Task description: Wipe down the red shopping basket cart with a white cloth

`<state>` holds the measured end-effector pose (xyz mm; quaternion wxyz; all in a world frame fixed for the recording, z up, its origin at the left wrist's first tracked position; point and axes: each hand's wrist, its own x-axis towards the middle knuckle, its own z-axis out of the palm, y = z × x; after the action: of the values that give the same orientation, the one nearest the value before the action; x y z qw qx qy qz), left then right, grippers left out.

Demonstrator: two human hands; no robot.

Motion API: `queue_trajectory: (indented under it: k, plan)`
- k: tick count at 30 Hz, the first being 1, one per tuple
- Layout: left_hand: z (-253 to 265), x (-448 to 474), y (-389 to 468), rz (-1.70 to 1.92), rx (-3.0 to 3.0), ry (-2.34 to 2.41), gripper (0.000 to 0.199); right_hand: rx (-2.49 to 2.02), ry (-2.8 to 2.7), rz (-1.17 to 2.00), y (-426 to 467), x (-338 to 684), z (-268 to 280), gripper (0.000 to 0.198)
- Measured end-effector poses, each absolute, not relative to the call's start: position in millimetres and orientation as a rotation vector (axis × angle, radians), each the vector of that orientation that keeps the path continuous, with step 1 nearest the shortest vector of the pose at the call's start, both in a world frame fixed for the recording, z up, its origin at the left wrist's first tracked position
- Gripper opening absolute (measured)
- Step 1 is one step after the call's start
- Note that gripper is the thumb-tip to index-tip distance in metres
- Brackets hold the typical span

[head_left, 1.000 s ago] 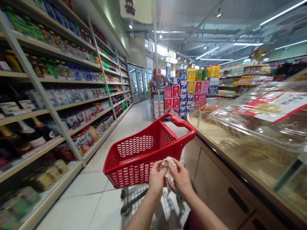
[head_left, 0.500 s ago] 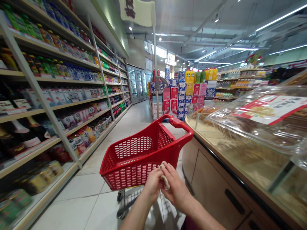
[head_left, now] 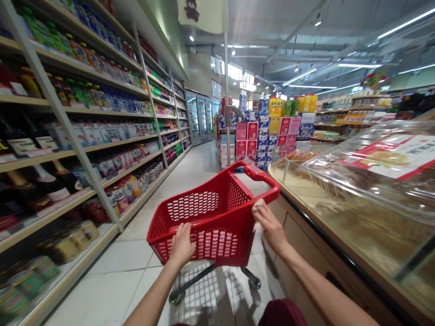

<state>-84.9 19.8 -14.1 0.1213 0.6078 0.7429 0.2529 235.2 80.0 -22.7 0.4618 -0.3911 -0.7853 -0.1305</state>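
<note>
Two bare hands on one red shopping trolley (head_left: pixel 243 231), head-camera view. Left arm runs forward from bottom centre, wrist slightly bent; left hand (head_left: pixel 183 244) sits at the near long side of the basket. Fingers close together, hooked over the rim, thumb side against the perforated wall: clamped on the rim, can't tell how hard. Right arm comes in from the lower right, angled up and inward; right hand (head_left: pixel 272 228) is higher, palm side toward the trolley. Its fingers are nearly straight and together, closed on a crumpled off-white cloth (head_left: pixel 258 204), pressed to the trolley's red side just below the push handle (head_left: pixel 254 173). Loose end of the cloth hangs under the fingers; thumb mostly hidden. Trolley stands on floor tiles (head_left: pixel 115 258), just beside the wood-fronted counter (head_left: pixel 297 235).
</note>
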Motion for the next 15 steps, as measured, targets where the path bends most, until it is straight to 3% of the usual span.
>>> queue_trajectory:
  k: [3, 8, 15]
  plan:
    - [-19.1, -80.7, 18.9, 0.610, 1.838, 2.216, 0.068, -0.826, -2.044, -0.299, 65.2, 227.8, -37.5, 0.037]
    - [-15.9, -78.8, 20.4, 0.472, 1.890, 2.246, 0.069, -0.899, -1.705, -0.426, 86.8, 239.8, 6.2, 0.040]
    - [-17.9, -80.1, 14.9, 0.422, 1.904, 2.261, 0.070, -0.774, -2.213, -0.347, 68.1, 237.0, -51.5, 0.039]
